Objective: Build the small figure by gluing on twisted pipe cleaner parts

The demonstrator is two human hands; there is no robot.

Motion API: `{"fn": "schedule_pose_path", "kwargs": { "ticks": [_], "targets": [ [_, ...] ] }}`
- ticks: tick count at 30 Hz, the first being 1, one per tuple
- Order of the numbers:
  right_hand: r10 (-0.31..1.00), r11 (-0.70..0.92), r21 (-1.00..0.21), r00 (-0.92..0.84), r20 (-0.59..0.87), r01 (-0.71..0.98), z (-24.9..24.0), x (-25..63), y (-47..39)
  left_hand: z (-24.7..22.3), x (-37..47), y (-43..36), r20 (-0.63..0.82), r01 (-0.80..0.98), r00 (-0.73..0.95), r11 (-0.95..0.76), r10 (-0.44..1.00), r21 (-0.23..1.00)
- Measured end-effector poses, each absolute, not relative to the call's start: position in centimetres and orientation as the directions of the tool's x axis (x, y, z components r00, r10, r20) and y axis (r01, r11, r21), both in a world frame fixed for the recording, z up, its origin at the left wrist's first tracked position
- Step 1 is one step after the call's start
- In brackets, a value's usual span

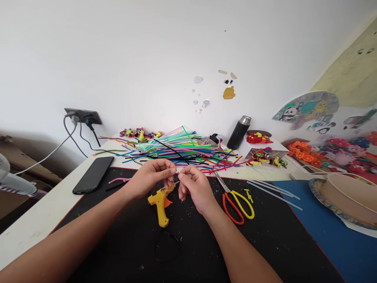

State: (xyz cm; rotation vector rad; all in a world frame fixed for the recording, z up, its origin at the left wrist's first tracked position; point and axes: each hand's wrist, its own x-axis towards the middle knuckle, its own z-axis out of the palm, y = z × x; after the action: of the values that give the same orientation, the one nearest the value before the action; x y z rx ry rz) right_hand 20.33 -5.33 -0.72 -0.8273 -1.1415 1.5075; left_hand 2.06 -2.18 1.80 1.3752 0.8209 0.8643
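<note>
Both my hands meet above the black mat (200, 243), fingertips almost touching. My left hand (156, 175) is closed in a pinch, and my right hand (194, 186) pinches close beside it. Something tiny shows between the fingertips, too small to name. Under them lies a yellow hot glue gun (161, 206) with an orange trigger, its nozzle partly hidden by my fingers. Scissors (231, 200) with one red and one yellow handle rest to the right of my right hand. A small yellow-green piece (248, 195) lies by their handles.
A heap of colourful pipe cleaners (176, 147) spreads along the wall. A phone (93, 175) lies left; a black bottle (239, 132) stands behind. Clear glue sticks (275, 192) lie right, near a round container (353, 192). Cables hang from a wall socket (83, 116).
</note>
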Motion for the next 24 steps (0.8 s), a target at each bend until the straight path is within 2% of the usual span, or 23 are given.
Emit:
{"fn": "schedule_pose_path", "kwargs": {
  "ticks": [4,11,24],
  "targets": [
    [0.967,-0.011,-0.960,-0.247,0.061,-0.281,-0.8,20.2,-5.4,2.6,1.2,-1.9,0.018,0.011,0.444,-0.026,0.896,1.000],
    [0.960,-0.031,-0.968,-0.277,0.041,-0.249,-0.9,20.2,-5.4,3.3,1.2,-2.0,-0.040,0.132,0.530,-0.036,0.847,0.991],
    [0.955,-0.044,-0.971,-0.296,0.027,-0.233,-0.7,20.3,-5.4,3.3,0.8,-2.0,-0.047,0.182,0.565,-0.068,0.824,0.981]
  ]
}}
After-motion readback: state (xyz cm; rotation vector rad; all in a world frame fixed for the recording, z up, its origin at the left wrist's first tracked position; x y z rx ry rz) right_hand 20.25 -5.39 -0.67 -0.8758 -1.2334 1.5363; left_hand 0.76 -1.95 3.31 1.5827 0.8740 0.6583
